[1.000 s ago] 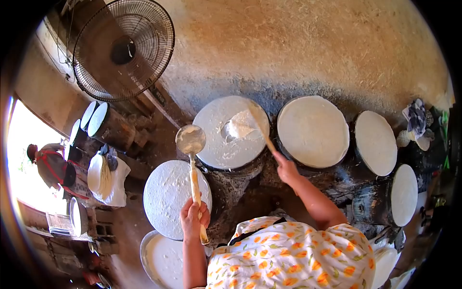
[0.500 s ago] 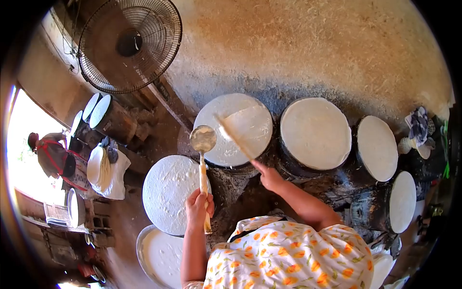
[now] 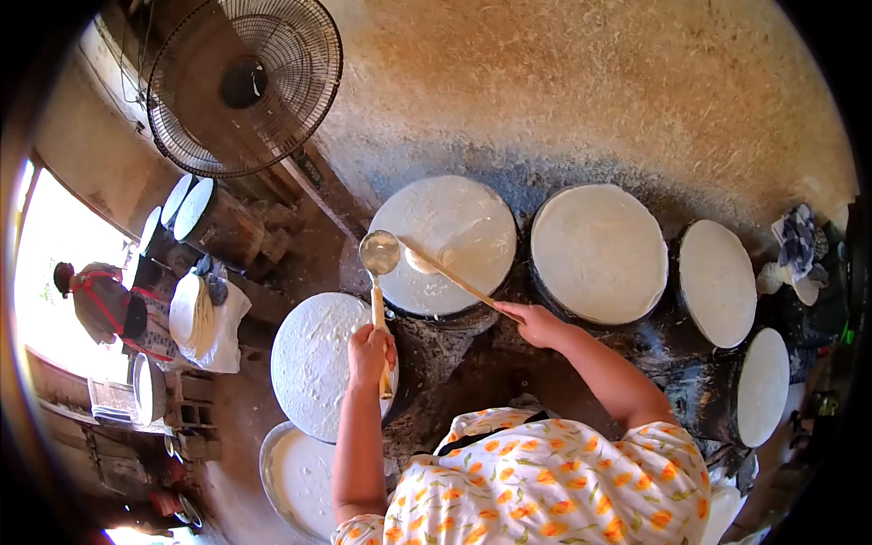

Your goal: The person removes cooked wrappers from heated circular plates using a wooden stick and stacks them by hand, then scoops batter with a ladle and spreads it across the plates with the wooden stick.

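My left hand (image 3: 369, 356) is closed around the pale handle of a metal ladle (image 3: 380, 252), its bowl raised over the left rim of a round white cooking surface (image 3: 463, 204). Closed on the end of a long wooden stick (image 3: 463, 284) is my right hand (image 3: 532, 324). The stick slants across that surface, with a small white lump (image 3: 420, 262) against its far part. Thin white traces lie on the surface. Below the ladle, a second round top (image 3: 313, 359) carries lumpy white bits.
More drums with white tops (image 3: 599, 254) curve round to the right. A basin of white liquid (image 3: 304, 486) stands at lower left. A large fan (image 3: 245, 86) rises at upper left. Beyond, a person (image 3: 100, 304) stands near stacked flat rounds (image 3: 189, 313) on white cloth.
My right hand has moved right and slightly toward me, with the stick at a flatter slant. A white lump now shows at the stick. The ladle has shifted only slightly.
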A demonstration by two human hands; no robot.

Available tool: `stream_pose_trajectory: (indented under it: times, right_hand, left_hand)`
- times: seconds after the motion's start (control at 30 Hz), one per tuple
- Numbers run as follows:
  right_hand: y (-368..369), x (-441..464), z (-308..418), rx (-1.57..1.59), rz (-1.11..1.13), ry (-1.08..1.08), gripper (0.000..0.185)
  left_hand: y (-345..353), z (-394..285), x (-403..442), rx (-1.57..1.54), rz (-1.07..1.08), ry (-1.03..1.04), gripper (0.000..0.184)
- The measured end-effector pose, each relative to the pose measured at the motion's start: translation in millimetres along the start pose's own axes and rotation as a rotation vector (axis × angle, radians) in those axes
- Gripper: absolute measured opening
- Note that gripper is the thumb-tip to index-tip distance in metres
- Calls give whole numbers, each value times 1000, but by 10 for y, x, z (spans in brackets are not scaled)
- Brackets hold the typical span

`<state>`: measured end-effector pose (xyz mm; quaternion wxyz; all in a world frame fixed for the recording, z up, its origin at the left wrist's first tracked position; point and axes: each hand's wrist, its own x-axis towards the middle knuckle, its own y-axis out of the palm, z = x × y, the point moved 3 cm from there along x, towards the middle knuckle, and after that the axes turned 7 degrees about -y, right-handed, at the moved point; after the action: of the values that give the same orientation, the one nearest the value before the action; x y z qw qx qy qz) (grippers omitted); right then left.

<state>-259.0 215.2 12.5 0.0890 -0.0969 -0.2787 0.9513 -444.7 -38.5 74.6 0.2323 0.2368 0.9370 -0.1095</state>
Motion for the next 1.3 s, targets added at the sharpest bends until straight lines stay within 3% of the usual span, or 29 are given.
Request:
stream_pose_trajectory:
  times: [0.07,0.17,0.23,0.3,0.33,0.4,0.47,0.57,0.63,0.7,0.77,0.83,0.9,0.97,1.03,1.1,1.17,1.23,1.3]
  right_hand:
    - [-89,-176,-157,-13,55,80,60]
    - [-68,-256,-558,53,-242,-91,63]
    - [17,-243,-470,303,-281,194,63]
    - [427,-175,-673,232,-353,-85,62]
    - [523,-189,-404,147,-328,-234,64]
    - [614,-345,61,452,45,380,66]
    - [650,-393,146,555,179,578,67]
    - [612,-398,151,611,176,454,68]
    - [293,-422,527,217,-300,-315,61]
    - [175,-469,646,154,-187,-187,56]
    - [122,-458,687,-208,-287,-338,62]
    - [73,-359,599,-165,-349,-398,61]
    - [29,-247,134,-10,-571,-198,62]
    - [33,-255,-206,53,-533,47,62]
    - [304,-356,-439,-85,-526,-29,62]
    - [581,-637,-252,-172,-214,110,63]
    - [688,-843,-108,-230,7,96,64]
    - [805,-926,-228,-134,13,12,61]
    - [700,-870,-186,-14,-189,-187,58]
  left_hand:
    - [38,-3,93,29,-24,-10,21]
    - [93,71,215,75,-60,-39,18]
    - [201,120,213,85,-48,-68,17]
    - [325,141,115,86,-8,-115,17]
    - [414,142,12,12,3,-140,16]
    - [548,201,-136,-202,21,-231,15]
    - [495,207,-220,-430,78,-276,13]
    - [72,165,-434,-777,348,-296,21]
    - [-105,58,-775,-842,365,-233,34]
    - [-149,37,-1007,-747,205,-169,34]
    - [-136,81,-1052,-790,261,-177,36]
    - [-142,116,-1060,-834,324,-174,39]
    - [-99,128,-1095,-1360,722,-385,41]
    - [-152,132,-1223,-1363,750,-307,45]
    - [-261,90,-1373,-1409,890,-125,47]
    - [-467,96,-1537,-1468,927,69,54]
    - [-735,52,-1707,-1458,961,202,55]
    - [-1057,76,-1905,-1455,796,346,56]
    - [-1432,139,-2082,-1390,685,502,57]
